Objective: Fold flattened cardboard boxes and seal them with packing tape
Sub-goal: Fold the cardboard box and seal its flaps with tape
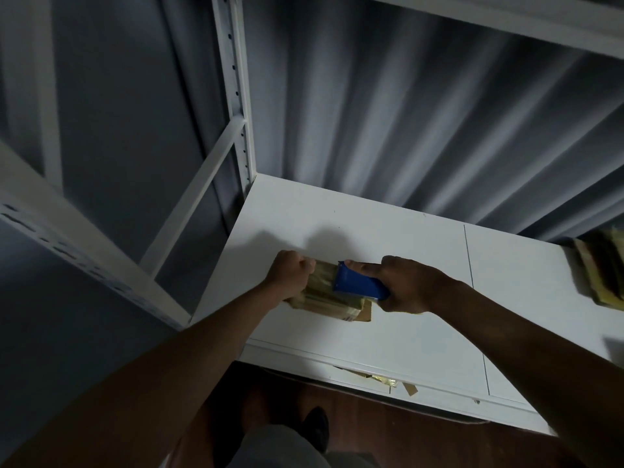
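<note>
A white shelf board [388,332] fills the middle, a thin seam running across it toward its right edge. At its back left corner rises a white perforated upright [236,96]. Behind hangs a grey pleated curtain [405,113], dimly lit. Below the front edge lies dark wooden floor [371,430].

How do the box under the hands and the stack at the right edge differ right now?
The box lies mid-shelf, gripped by the left hand; the stack sits untouched at the right edge. The right hand holds a blue dispenser on the box; nothing rests on the stack. The box shows whole; the stack is cut off. Both are brownish and lie on the white shelf.
</note>
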